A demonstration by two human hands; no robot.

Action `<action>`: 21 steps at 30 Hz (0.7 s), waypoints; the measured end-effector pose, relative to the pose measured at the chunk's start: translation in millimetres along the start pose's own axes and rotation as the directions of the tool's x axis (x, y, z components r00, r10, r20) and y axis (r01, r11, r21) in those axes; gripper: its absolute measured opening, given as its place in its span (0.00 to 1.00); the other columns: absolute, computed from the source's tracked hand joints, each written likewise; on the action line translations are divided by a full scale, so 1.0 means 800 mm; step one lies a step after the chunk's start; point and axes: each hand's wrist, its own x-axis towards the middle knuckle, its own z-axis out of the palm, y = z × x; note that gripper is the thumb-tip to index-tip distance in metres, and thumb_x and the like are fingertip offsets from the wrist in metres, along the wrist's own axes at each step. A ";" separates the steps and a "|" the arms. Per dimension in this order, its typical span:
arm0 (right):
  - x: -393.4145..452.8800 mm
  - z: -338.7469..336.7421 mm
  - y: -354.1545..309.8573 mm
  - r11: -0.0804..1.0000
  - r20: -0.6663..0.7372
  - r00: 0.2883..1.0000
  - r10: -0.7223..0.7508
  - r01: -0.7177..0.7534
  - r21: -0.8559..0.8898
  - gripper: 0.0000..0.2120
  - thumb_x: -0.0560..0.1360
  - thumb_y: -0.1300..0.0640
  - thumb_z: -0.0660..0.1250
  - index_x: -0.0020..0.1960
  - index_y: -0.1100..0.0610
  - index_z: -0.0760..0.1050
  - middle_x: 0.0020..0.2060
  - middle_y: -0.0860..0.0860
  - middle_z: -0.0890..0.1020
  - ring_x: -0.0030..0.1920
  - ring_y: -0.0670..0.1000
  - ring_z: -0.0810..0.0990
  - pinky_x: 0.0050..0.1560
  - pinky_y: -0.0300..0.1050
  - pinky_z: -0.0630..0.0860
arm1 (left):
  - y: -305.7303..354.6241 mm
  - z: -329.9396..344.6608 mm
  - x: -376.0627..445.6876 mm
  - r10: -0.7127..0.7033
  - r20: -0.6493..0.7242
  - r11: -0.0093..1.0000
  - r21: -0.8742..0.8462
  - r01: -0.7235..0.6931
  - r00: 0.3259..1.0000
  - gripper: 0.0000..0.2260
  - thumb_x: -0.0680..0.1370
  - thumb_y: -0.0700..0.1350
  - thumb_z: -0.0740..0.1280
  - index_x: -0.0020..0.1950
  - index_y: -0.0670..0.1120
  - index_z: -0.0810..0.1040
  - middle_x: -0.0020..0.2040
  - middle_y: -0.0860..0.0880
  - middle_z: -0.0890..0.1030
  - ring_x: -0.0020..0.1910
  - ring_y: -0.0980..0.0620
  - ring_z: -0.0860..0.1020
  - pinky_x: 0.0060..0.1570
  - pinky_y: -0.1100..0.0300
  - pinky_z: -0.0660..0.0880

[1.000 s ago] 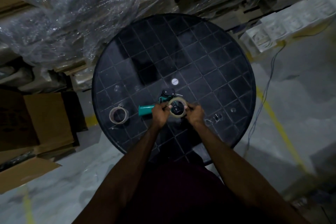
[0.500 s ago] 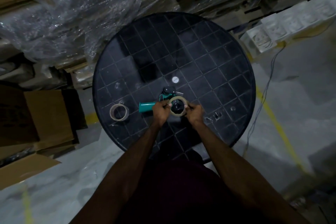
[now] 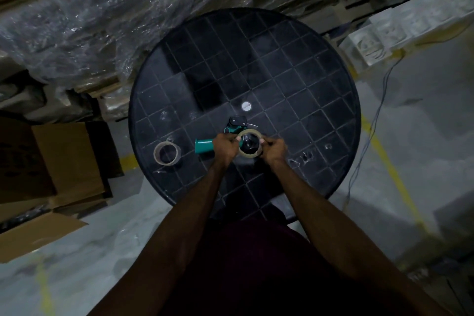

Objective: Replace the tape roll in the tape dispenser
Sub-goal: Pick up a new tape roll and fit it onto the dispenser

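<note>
Left hand (image 3: pixel 225 146) and right hand (image 3: pixel 274 148) each pinch the roll (image 3: pixel 250 146), seated on the dispenser (image 3: pixel 205 146). Spare roll (image 3: pixel 166 153) lies on counter (image 3: pixel 282 72).

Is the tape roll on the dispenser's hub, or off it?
On it: the tape roll rings the dispenser's black hub, both hands gripping its rim. Fully seated: cannot tell.

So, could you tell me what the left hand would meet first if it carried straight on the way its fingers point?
Most likely the tape roll the left hand already grips on the tape dispenser; beyond that, the right hand, though depth is unclear.
</note>
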 end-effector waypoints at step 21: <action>0.022 0.013 0.006 0.988 0.022 0.993 0.114 -0.116 0.106 0.10 0.71 0.60 0.75 0.51 0.60 0.84 0.37 0.56 0.84 0.39 0.59 0.85 0.45 0.61 0.83 | 0.014 -0.005 0.006 -0.018 -0.006 0.999 0.029 0.018 1.000 0.08 0.76 0.42 0.70 0.50 0.39 0.86 0.42 0.40 0.86 0.41 0.43 0.84 0.48 0.54 0.79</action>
